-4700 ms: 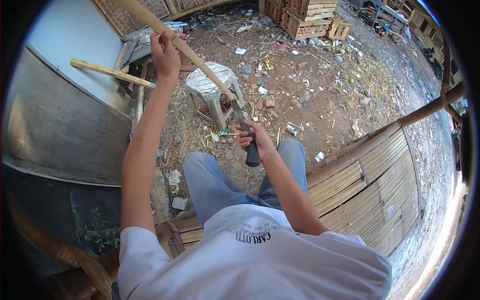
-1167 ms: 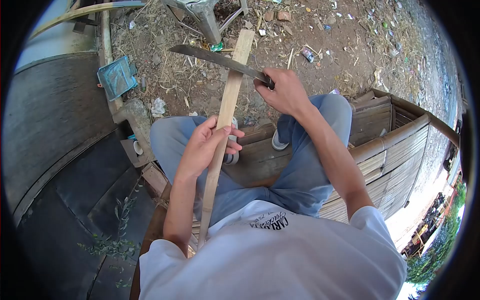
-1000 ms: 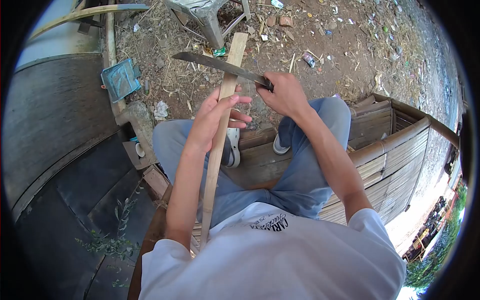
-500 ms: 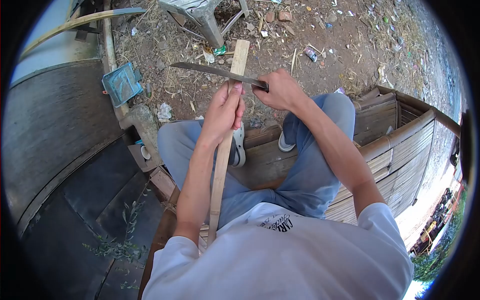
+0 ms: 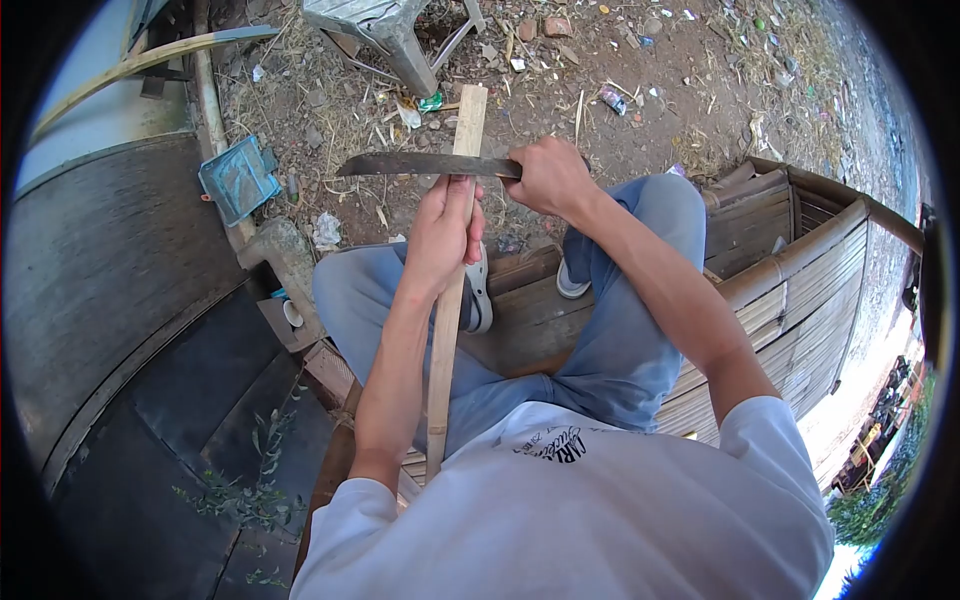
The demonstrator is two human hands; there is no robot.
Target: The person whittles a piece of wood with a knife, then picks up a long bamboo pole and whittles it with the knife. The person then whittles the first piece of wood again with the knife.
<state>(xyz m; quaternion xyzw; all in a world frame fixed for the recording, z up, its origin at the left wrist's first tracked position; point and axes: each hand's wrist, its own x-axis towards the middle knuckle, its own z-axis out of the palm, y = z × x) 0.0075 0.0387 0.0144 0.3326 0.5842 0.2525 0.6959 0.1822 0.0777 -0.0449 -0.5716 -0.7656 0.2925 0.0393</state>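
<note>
Two hands closed, our left hand [image 5: 437, 238] around a long, pale, flat wooden strip [image 5: 446, 340], far end past the slatted bamboo bench's [image 5: 805, 300] front edge, our right hand [image 5: 553, 178] gripping a dark metal blade [image 5: 420, 163] across it; strip whole, amount left unclear.

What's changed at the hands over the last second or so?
Left hand moved up the bamboo strip towards the machete; its fingers, spread before, now close around the strip. The machete swung from a slant to nearly level. Unchanged: right hand grips the machete, blade across the strip.
</note>
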